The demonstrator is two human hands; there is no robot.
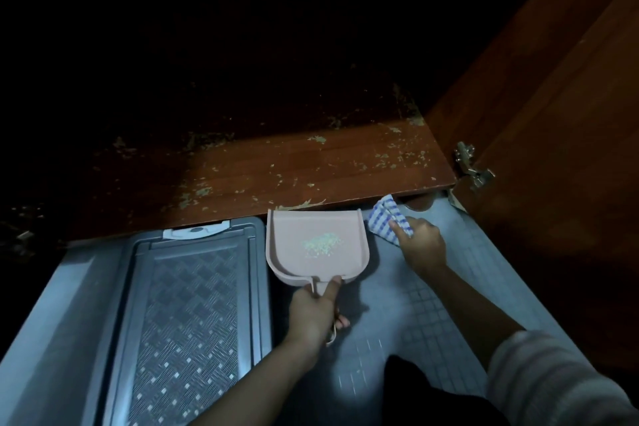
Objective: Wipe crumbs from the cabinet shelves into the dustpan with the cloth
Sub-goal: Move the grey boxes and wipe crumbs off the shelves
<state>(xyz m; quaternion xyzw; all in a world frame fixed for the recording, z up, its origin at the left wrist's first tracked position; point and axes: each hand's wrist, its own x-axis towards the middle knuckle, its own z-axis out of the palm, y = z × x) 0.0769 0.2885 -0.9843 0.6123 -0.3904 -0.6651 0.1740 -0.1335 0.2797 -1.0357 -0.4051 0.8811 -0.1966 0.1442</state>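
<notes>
Dark wood of the cabinet shelf (311, 166) runs left to right across the far side, its crumbs (390, 156) thickest, as far as the gloom allows, toward the right end. Just under its near edge sits the dustpan (287, 228), mouth to the shelf, handle gripped by the left hand (313, 313). Right of the pan, the right hand (423, 245) holds the checked cloth (387, 218) below the shelf lip, nearer those crumbs, so the sweep likely runs leftward and nearward.

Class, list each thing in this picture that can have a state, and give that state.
shelf, strewn with crumbs
dustpan, at shelf edge, some crumbs inside
cloth, bunched, off the shelf
left hand, grips dustpan
right hand, grips cloth
door, open
box, lid on
</notes>
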